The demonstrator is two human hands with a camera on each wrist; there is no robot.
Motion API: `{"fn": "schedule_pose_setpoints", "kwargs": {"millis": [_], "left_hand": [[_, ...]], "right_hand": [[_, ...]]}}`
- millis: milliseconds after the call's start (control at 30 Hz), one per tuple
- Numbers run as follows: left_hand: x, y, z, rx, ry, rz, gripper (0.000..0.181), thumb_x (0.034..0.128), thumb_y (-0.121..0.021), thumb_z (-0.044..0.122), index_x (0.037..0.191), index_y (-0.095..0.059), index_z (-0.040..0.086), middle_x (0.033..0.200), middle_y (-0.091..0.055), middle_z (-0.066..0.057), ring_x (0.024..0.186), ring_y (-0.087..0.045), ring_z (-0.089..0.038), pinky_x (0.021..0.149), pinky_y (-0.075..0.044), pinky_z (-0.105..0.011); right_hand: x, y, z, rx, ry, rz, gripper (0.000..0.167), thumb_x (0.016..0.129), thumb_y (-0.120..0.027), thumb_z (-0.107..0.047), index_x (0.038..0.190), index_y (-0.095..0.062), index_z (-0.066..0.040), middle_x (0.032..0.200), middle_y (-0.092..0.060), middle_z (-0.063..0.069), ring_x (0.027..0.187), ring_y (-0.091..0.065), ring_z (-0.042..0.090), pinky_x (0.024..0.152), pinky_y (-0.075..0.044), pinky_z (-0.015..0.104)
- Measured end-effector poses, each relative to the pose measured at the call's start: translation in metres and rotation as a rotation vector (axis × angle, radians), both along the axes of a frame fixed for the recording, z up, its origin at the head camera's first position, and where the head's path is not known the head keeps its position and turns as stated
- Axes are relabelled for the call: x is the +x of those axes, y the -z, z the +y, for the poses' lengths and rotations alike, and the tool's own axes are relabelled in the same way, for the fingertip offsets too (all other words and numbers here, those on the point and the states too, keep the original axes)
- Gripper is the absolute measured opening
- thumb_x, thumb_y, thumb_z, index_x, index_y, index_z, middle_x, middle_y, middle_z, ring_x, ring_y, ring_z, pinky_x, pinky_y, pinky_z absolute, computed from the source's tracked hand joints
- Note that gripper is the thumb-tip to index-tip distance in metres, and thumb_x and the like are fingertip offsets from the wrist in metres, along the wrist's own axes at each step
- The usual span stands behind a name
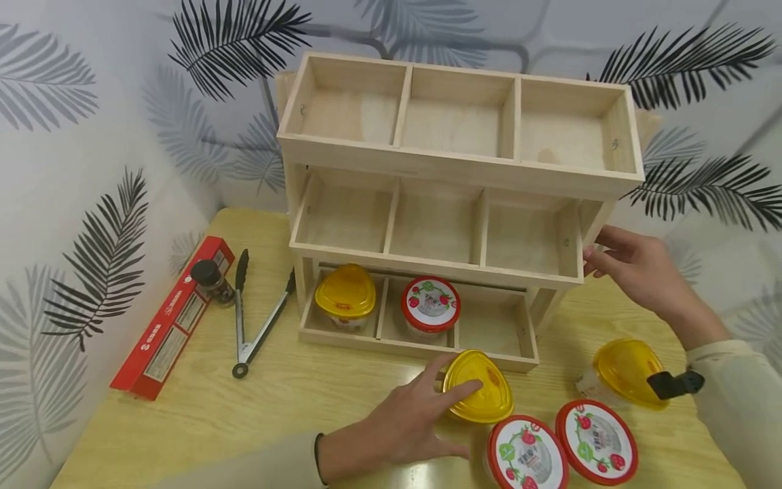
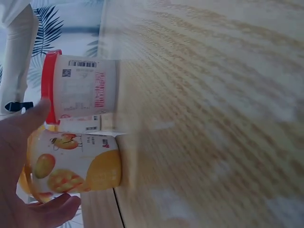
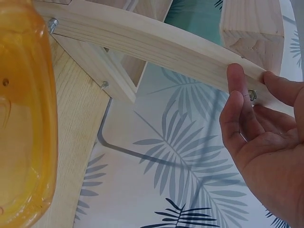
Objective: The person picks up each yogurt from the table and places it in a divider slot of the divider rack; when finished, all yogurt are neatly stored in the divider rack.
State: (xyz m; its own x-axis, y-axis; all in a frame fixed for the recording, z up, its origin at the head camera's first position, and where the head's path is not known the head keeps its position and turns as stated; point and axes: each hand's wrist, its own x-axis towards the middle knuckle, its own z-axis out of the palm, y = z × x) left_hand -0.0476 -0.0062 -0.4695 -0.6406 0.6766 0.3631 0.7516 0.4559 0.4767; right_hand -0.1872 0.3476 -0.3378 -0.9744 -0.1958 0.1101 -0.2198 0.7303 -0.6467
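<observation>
In the head view my left hand [image 1: 408, 415] is around a yellow-lidded cup [image 1: 479, 387], one finger lying across the lid. The left wrist view has this mango-printed cup [image 2: 78, 164] upright on the table, with curled fingers of my left hand [image 2: 40, 209] at its side and one digit by a red-lidded cup [image 2: 85, 88]. My right hand [image 1: 641, 272] is at the right side of the three-tier wooden rack [image 1: 458, 159]. Up close, the fingers of my right hand [image 3: 266, 128] curl at its wooden rail [image 3: 156, 52], around a bolt [image 3: 252, 96].
The rack's bottom tier holds a yellow-lidded cup [image 1: 346, 292] and a red-lidded cup [image 1: 430, 304]. Near my right forearm are another yellow-lidded cup [image 1: 626, 370] and two red-lidded cups [image 1: 597, 441]. Tongs [image 1: 269, 333], a dark-capped jar [image 1: 212, 280] and a red box [image 1: 174, 319] lie left.
</observation>
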Motion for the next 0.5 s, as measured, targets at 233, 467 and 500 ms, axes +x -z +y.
{"fn": "schedule_pose_setpoints", "kwargs": {"millis": [233,467,500], "left_hand": [[-0.0043,0.0075,0.0068,0.060,-0.025,-0.005,0.064,0.0840,-0.082,0.031,0.141,-0.054,0.021,0.152,-0.038,-0.022,0.122,-0.059,-0.027,0.095,-0.053,-0.028],[-0.0087,0.0098,0.0079,0.106,-0.034,-0.016,0.055,0.0889,-0.076,0.022,0.140,-0.056,0.021,0.149,-0.043,-0.024,0.124,-0.059,-0.032,0.100,-0.050,-0.031],[-0.0088,0.0099,0.0077,0.117,-0.030,-0.014,0.054,0.0891,-0.076,0.021,0.140,-0.057,0.020,0.149,-0.044,-0.023,0.124,-0.059,-0.032,0.101,-0.050,-0.030]], "right_hand": [[-0.0008,-0.0001,-0.0014,-0.002,-0.010,-0.001,0.054,0.101,-0.061,-0.022,0.149,-0.045,-0.002,0.131,-0.060,0.025,0.076,-0.066,-0.001,0.065,-0.055,0.016],[-0.0007,0.0016,-0.0001,-0.018,-0.008,-0.015,0.055,0.101,-0.061,-0.023,0.150,-0.044,-0.004,0.135,-0.058,0.024,0.078,-0.069,0.005,0.065,-0.055,0.017],[-0.0007,0.0019,-0.0001,-0.021,-0.009,-0.017,0.056,0.101,-0.061,-0.023,0.150,-0.044,-0.004,0.135,-0.058,0.024,0.079,-0.069,0.006,0.066,-0.055,0.017]]}}
